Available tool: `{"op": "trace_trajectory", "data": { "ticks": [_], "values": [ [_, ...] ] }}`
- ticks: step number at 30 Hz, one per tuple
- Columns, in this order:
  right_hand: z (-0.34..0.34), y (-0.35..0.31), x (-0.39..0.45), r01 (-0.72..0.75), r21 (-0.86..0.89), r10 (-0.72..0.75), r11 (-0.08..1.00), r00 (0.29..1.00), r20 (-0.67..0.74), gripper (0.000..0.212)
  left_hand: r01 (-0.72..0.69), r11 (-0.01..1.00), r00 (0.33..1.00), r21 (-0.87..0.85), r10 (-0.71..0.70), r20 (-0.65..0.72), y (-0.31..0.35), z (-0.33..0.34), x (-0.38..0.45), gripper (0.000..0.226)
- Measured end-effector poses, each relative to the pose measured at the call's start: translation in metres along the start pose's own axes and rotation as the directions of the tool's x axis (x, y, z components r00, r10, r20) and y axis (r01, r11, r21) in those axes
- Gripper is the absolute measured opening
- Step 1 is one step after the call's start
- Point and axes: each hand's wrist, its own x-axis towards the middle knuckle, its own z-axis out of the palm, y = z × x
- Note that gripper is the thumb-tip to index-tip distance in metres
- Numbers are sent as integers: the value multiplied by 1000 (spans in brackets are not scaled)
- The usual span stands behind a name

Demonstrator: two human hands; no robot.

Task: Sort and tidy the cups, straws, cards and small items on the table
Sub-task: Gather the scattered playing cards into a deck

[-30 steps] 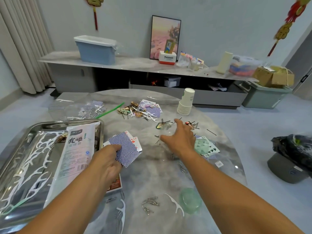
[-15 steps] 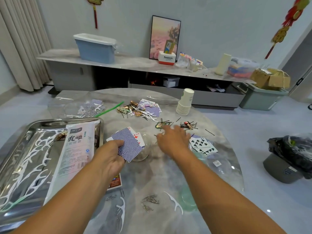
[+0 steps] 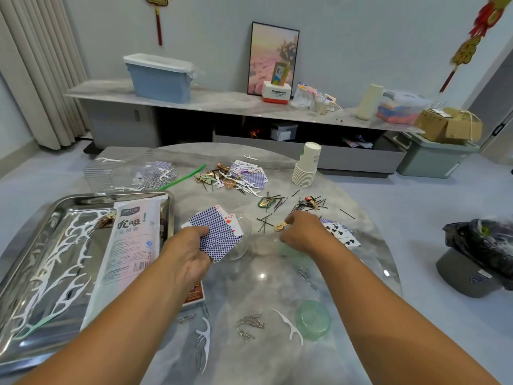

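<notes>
So, from the head camera, the left hand (image 3: pixel 188 254) grips a bunch of blue-backed cards (image 3: pixel 219 232), with the fingers and thumb curled round them, and a red five peeks out at the back. It looks like the hand keeps them together as one pile so more cards can be added. The right hand (image 3: pixel 302 232) is out over the round table (image 3: pixel 369 262), its fingers bent down by a small gold clip (image 3: pixel 281 226); I cannot tell if they pinch it or only touch it. Just past that hand lie some face-up club cards (image 3: pixel 340 232), so I think they may be picked up soon. Black hairpins (image 3: pixel 308 204) sit in a messy heap near the far side of the hand. White floss picks (image 3: pixel 50 262) already lie in the shiny metal tray (image 3: pixel 33 348) on the left, next to a pink and white packet (image 3: pixel 127 245), so the tray seems to be the place for sorted picks. Paper cups (image 3: pixel 306 165) stand stacked far off, which keeps them neat. More cards, picks and clips lie mixed near a green straw (image 3: pixel 184 177). Close by are paper clips (image 3: pixel 249 323), one more floss pick (image 3: pixel 288 326) and a green lid (image 3: pixel 313 319), all not yet sorted. A lot of the job is still to do.
</notes>
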Motion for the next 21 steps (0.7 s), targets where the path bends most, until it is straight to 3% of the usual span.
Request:
{"op": "trace_trajectory", "data": {
  "ticks": [2,4,7,12,15,18,21],
  "values": [
    [9,-13,-13,53,322,-64,945,998,21,52,-5,1000,1000,10,5,2,-1,-1,1,31],
    [29,-19,-24,91,483,-110,871,994,12,52,10,999,1000,30,-10,10,-5,1,0,26],
    [63,-24,-33,181,534,-159,826,983,-88,52,27,998,999,60,-29,20,-14,1,-1,31],
    [89,-23,-32,213,549,-224,808,973,-48,48,11,997,999,77,-14,35,-18,1,0,36],
    [59,-15,-8,263,450,-178,853,958,-222,44,12,998,998,60,-16,64,-19,2,3,34],
    [8,16,28,99,339,14,936,949,-315,48,41,998,995,48,-45,84,-21,1,4,38],
    [-27,58,60,-210,154,245,965,932,-266,49,67,996,993,63,-72,91,-25,2,10,39]
  ]
}}
